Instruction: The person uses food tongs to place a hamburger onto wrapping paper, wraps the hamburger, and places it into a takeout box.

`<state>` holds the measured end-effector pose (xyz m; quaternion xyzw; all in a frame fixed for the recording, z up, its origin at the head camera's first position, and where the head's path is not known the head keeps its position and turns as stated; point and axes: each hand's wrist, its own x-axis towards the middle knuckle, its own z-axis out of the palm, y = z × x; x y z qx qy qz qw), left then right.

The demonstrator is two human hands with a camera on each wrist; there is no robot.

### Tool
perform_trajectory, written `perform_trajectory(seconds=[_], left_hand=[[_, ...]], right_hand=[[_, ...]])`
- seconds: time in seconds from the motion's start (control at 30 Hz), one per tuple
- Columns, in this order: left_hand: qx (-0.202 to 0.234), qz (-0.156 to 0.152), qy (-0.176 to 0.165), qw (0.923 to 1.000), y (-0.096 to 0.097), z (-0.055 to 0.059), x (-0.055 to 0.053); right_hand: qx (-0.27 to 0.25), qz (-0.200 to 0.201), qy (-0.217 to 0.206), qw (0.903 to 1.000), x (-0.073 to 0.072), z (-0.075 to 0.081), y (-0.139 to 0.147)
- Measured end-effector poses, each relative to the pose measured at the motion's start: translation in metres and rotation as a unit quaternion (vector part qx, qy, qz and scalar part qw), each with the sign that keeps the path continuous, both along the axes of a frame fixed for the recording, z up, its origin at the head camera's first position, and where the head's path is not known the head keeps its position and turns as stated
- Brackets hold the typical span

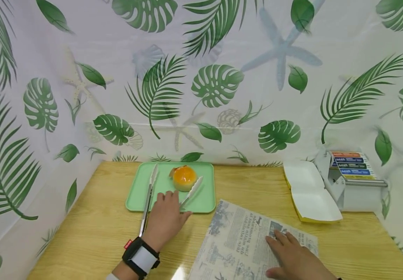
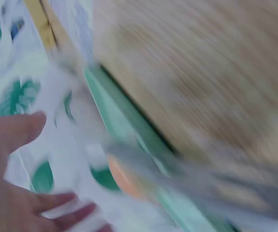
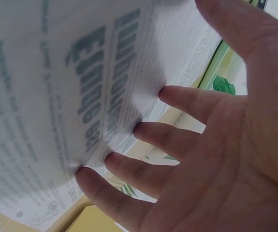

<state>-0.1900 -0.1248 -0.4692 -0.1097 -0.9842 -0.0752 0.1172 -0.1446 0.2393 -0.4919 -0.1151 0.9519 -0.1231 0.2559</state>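
My left hand [image 1: 166, 217] is over a pair of metal tongs [image 1: 149, 196] at the near edge of a green tray [image 1: 206, 200]. In the left wrist view its fingers are spread and apart from the blurred tongs [image 2: 216, 186]. One tong arm lies to the hand's left, the other to its right beside a bun [image 1: 184, 177] with a glossy orange top on the tray. My right hand [image 1: 294, 254] rests its fingertips on a sheet of newsprint-patterned paper [image 1: 236, 241]. Those fingers are extended against the paper [image 3: 90, 87] in the right wrist view.
At the right back stands an unfolded box [image 1: 304, 182], white inside and yellow outside. Beside it is a white holder [image 1: 359, 196] with several coloured boxes or labels stacked in it. A leaf-patterned sheet [image 1: 219, 147] closes off the back of the wooden table [image 1: 82, 233].
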Motion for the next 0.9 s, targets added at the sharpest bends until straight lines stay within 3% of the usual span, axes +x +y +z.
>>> perform_trajectory(seconds=[0.1, 0.17, 0.37, 0.53, 0.73, 0.9], left_hand=[[0.031, 0.068, -0.033, 0.9966, -0.027, -0.001, 0.01], [0.047, 0.09, -0.062, 0.9929, -0.04, -0.005, 0.016], [0.063, 0.108, -0.095, 0.9876, -0.057, -0.022, 0.023], [0.064, 0.122, -0.098, 0.9855, -0.063, -0.027, 0.026], [0.055, 0.105, -0.049, 0.9918, -0.064, -0.032, 0.027], [0.042, 0.075, 0.047, 0.9952, -0.064, -0.033, 0.028]], right_hand=[[0.004, -0.001, 0.002, 1.0, -0.001, 0.002, 0.003], [0.006, -0.003, 0.002, 1.0, -0.001, 0.003, 0.004], [-0.003, -0.001, -0.004, 1.0, -0.002, 0.001, 0.002], [-0.005, -0.002, -0.007, 1.0, -0.002, -0.001, -0.002], [0.003, -0.005, 0.004, 1.0, 0.0, 0.0, -0.003], [-0.001, -0.006, 0.012, 0.9999, 0.0, 0.001, -0.002]])
